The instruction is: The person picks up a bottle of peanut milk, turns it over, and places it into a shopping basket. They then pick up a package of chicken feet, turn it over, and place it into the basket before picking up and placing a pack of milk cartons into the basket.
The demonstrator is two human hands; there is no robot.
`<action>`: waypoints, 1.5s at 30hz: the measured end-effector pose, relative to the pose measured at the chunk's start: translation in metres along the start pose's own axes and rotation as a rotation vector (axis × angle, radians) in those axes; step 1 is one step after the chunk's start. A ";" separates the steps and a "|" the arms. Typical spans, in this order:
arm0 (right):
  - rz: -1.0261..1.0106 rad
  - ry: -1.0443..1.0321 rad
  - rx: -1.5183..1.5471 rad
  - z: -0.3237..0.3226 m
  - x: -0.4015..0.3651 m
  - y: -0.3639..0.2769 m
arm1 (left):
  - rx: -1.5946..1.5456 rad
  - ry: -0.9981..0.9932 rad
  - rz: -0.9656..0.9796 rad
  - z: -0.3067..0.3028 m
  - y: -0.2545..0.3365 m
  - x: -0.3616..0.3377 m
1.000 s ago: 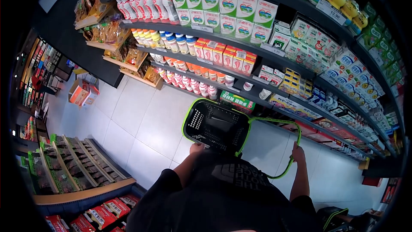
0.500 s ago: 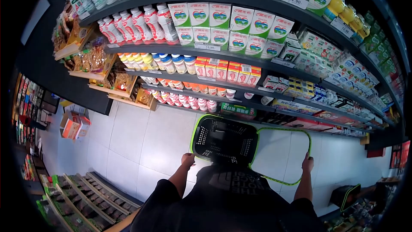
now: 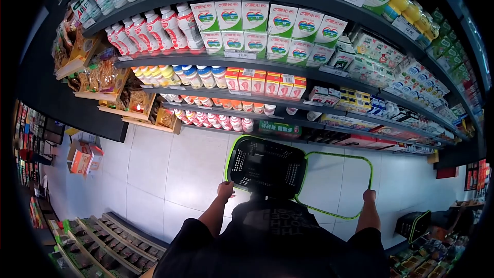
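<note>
A black shopping basket (image 3: 228, 160) with a bright green rim is in front of my body in the head view, above the tiled floor. No goods are visible inside it. Its thin green handle (image 3: 337, 155) is swung out flat to the right. My left hand (image 3: 225, 191) is closed at the basket's near left rim, with its fingertips partly hidden. On the far right side of the handle, my right hand (image 3: 369, 195) is wrapped around the green bar.
Ahead are shelves with milk cartons (image 3: 282, 19), bottled drinks (image 3: 170, 27) and small red boxes (image 3: 257, 81). Wooden snack trays (image 3: 146, 105) line the left end. An open cardboard box (image 3: 85, 157) sits on the floor. Another black basket (image 3: 411, 225) is at lower right.
The view has turned slightly, so shelves and floor appear shifted left and a little up. Both hands keep their places on the basket and its handle.
</note>
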State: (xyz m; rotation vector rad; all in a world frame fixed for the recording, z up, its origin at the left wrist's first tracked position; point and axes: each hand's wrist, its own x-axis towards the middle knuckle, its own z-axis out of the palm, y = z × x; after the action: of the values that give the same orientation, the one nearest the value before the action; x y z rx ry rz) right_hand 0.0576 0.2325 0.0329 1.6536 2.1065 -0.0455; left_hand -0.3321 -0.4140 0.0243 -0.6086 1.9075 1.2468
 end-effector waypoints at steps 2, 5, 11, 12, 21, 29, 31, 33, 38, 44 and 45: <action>-0.272 -0.204 -0.446 0.008 0.022 0.006 | 0.002 0.006 0.002 0.003 -0.006 -0.011; -0.373 -0.353 -0.624 0.008 0.035 0.005 | 0.055 0.040 -0.039 0.003 -0.020 -0.023; 0.059 -0.162 0.156 0.081 0.091 0.039 | 0.130 0.097 -0.105 0.009 -0.024 -0.033; 0.061 -0.171 0.164 0.077 0.088 0.036 | 0.121 0.100 -0.103 0.012 -0.019 -0.034; 0.068 -0.165 0.260 0.053 0.073 0.031 | 0.146 0.023 0.018 0.067 0.030 -0.037; -0.027 -0.228 0.111 0.070 0.094 0.053 | 0.190 -0.022 0.039 0.090 0.041 -0.046; -0.149 -0.162 0.076 0.067 0.087 0.056 | 0.185 -0.034 0.022 0.089 0.036 -0.044; -0.027 -0.175 0.299 0.068 0.081 0.056 | 0.192 -0.026 -0.004 0.088 0.034 -0.045; -0.151 -0.236 0.103 0.057 0.062 0.054 | 0.197 -0.011 -0.010 0.086 0.027 -0.046; 0.089 -0.264 0.321 0.068 0.050 0.040 | 0.207 -0.002 -0.020 0.088 0.016 -0.048; 0.091 -0.189 0.418 0.072 0.044 0.039 | 0.218 -0.003 -0.017 0.088 0.015 -0.047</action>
State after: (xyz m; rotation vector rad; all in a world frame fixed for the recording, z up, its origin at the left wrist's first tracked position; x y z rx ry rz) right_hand 0.1103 0.2624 -0.0379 1.8876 1.9671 -0.6258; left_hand -0.2855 -0.3288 0.0494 -0.5075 1.9978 1.0109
